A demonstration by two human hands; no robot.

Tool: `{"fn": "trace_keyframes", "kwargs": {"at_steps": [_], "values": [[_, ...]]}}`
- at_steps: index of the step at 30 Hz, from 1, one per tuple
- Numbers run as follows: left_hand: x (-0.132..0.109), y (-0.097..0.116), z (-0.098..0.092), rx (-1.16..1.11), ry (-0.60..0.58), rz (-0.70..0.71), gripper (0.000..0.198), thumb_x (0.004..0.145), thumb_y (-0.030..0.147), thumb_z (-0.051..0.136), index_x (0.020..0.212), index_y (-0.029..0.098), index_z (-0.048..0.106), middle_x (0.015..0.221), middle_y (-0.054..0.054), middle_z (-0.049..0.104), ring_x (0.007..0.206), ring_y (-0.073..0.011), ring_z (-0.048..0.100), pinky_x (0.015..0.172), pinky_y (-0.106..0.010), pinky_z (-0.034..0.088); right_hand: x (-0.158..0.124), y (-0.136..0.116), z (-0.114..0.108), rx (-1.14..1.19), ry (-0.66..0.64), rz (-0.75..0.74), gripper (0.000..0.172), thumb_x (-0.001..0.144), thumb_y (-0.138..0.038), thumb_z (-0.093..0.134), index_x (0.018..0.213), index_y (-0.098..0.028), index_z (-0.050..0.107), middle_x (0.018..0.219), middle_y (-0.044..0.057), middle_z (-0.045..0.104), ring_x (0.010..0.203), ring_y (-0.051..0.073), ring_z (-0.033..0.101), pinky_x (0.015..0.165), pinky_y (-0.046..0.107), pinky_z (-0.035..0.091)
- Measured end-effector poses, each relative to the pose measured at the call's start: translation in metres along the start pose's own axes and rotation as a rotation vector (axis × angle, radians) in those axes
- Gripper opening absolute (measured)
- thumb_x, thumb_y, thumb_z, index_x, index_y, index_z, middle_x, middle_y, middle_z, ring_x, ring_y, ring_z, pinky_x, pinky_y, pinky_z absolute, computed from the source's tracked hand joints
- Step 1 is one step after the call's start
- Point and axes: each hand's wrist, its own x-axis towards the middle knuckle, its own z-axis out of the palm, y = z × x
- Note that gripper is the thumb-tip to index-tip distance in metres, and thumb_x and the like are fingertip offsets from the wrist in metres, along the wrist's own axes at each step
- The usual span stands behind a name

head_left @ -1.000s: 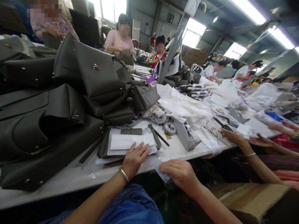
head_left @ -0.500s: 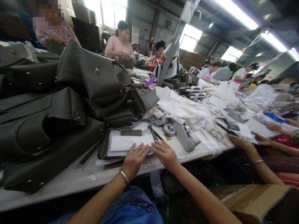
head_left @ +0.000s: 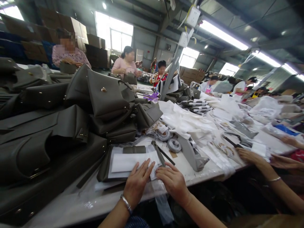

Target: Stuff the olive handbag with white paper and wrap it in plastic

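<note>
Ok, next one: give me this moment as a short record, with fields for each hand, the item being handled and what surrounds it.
Item: dark bag, lying flat, folded white sheet on top
Left hand: laid over the sheet's right end, fingers extended
Right hand: beside the left, fingers near the bag's right side; grip unclear
To the left: pile of dark bags
To the right: grey coil
Far right: co-worker's hand

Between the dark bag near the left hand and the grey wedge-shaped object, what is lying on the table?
In the head view, a narrow dark strip, a round grey coil and a small brown piece lie there.
</note>
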Motion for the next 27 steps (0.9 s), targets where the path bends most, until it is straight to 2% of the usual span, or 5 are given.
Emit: {"fn": "trace_keyframes", "kwargs": {"at_steps": [6, 13, 18, 23, 27], "values": [[-0.001, 0.001, 0.0, -0.045, -0.048, -0.023, 0.061, 0.095, 0.004, 0.031, 0.153, 0.022, 0.03, 0.154, -0.003, 0.041, 0.135, -0.0157, 0.048, 0.113, -0.041, 0.038, -0.018, -0.014, -0.01, 0.008, -0.05, 0.05, 0.017, 0.095, -0.012, 0.056, 0.104, -0.02, 0.069, 0.102, 0.002, 0.077, 0.101, 0.014, 0.07, 0.107, 0.036, 0.045], [-0.001, 0.0, -0.002, -0.12, -0.096, -0.035, 0.058, 0.094, 0.005, 0.037, 0.15, 0.021, 0.037, 0.152, -0.003, 0.044, 0.136, -0.0183, 0.047, 0.115, -0.044, 0.036, -0.035, -0.01, 0.007, -0.025, -0.045, 0.076, 0.023, 0.096, -0.01, 0.053, 0.109, -0.021, 0.07, 0.107, 0.003, 0.076, 0.105, 0.016, 0.069, 0.101, 0.036, 0.049], [0.0, -0.001, -0.008, -0.164, -0.104, -0.037, 0.053, 0.094, 0.009, 0.047, 0.143, 0.029, 0.047, 0.158, -0.002, 0.034, 0.138, -0.0198, 0.045, 0.116, -0.045, 0.035, -0.041, -0.007, 0.017, -0.06, -0.018, 0.099, 0.024, 0.096, -0.012, 0.055, 0.112, -0.022, 0.07, 0.108, 0.003, 0.076, 0.106, 0.016, 0.068, 0.093, 0.034, 0.05], [-0.001, -0.002, -0.003, -0.221, 0.001, -0.009, 0.037, 0.095, 0.01, 0.049, 0.128, 0.023, 0.058, 0.138, 0.001, 0.059, 0.131, -0.0204, 0.052, 0.114, -0.045, 0.036, -0.041, -0.005, 0.024, -0.056, 0.001, 0.128, 0.019, 0.094, -0.014, 0.059, 0.106, -0.022, 0.072, 0.103, 0.003, 0.076, 0.099, 0.016, 0.068, 0.086, 0.033, 0.051], [0.0, -0.001, -0.003, -0.261, -0.016, -0.048, 0.026, 0.094, 0.01, 0.05, 0.115, 0.021, 0.061, 0.134, 0.001, 0.063, 0.129, -0.0185, 0.054, 0.115, -0.041, 0.034, -0.043, -0.004, 0.027, -0.051, -0.001, 0.131, 0.02, 0.093, -0.014, 0.062, 0.107, -0.023, 0.072, 0.103, 0.001, 0.076, 0.1, 0.015, 0.066, 0.085, 0.033, 0.051]]}}
